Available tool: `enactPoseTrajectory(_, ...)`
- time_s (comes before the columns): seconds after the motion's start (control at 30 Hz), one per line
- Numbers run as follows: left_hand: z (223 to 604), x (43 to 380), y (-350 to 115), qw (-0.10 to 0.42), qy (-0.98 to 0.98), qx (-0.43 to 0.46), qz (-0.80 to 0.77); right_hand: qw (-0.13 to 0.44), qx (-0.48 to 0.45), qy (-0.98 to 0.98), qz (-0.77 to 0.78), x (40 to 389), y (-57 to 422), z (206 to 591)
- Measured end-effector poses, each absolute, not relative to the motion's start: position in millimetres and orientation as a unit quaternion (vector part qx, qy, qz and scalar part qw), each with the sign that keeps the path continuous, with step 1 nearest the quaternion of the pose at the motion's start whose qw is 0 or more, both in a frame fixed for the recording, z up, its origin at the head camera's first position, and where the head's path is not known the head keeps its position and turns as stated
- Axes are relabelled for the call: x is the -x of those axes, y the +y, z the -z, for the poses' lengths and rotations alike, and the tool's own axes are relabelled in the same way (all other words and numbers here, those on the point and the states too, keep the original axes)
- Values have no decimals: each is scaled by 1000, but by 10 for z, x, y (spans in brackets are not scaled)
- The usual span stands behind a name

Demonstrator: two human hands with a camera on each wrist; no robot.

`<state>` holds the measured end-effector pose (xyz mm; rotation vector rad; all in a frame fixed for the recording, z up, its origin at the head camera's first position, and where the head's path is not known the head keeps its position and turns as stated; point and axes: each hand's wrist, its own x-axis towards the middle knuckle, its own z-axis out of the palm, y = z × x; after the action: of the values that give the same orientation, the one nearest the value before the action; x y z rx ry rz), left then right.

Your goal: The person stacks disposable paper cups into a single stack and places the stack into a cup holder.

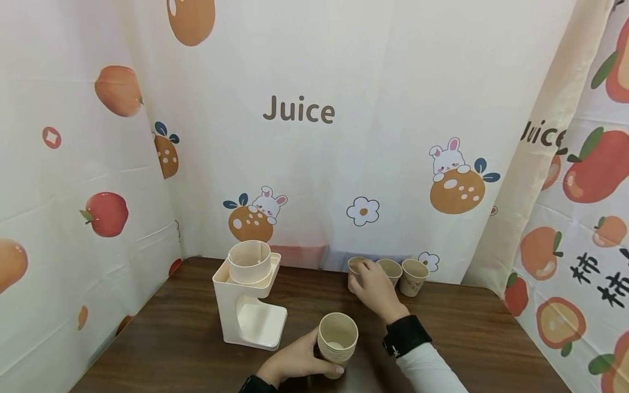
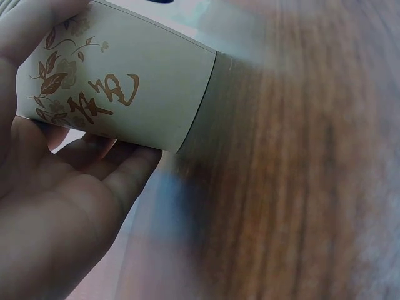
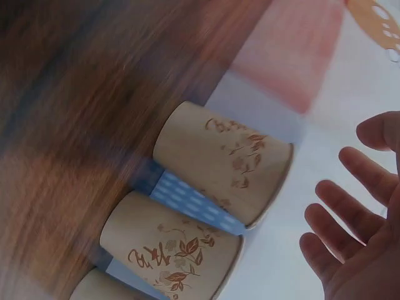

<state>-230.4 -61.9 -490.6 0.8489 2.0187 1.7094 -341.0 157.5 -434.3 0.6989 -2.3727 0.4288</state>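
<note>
My left hand [image 1: 300, 357] holds a stack of beige paper cups [image 1: 338, 345] upright, thumb and fingers curled around it. In the left wrist view, brown flowers and lettering decorate the outer cup [image 2: 150, 69]. At the back, my right hand [image 1: 374, 288] is over the leftmost of three paper cups [image 1: 354, 282] standing in a row. In the right wrist view the right hand's loosely bent fingers [image 3: 340, 215] are apart from that cup [image 3: 219, 162] and hold nothing. A middle cup [image 1: 391, 268] and a right cup [image 1: 413, 279] stand beside it, the middle one partly hidden by the hand.
Left of the stack stands a cream-coloured appliance [image 1: 228, 308] with a round open container [image 1: 249, 263] on top and a flat base [image 1: 265, 325]. The dark wooden table [image 1: 472, 333] is bordered by printed fabric [image 1: 393, 136] at the back and both sides.
</note>
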Motion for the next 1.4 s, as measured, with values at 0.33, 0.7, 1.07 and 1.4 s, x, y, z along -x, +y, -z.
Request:
enactPoseTrajectory(0.33, 4928, 2306, -617, 183, 713, -302, -606, 283, -233, -921, -132, 3653, 1549, 4383)
enactPoseTrajectory(0.7, 4901, 2315, -602, 190, 704, -308, -610, 242, -187, -947, -95, 3724, 1513, 4404)
enactPoseTrajectory(1.07, 4894, 2317, -605, 188, 720, -296, -599, 196, -175, -963, -63, 3744, 1521, 4363)
enactPoseTrajectory(1.4, 4890, 2289, -623, 177, 725, -292, -599, 147, -199, -967, -58, 3697, 1518, 4275)
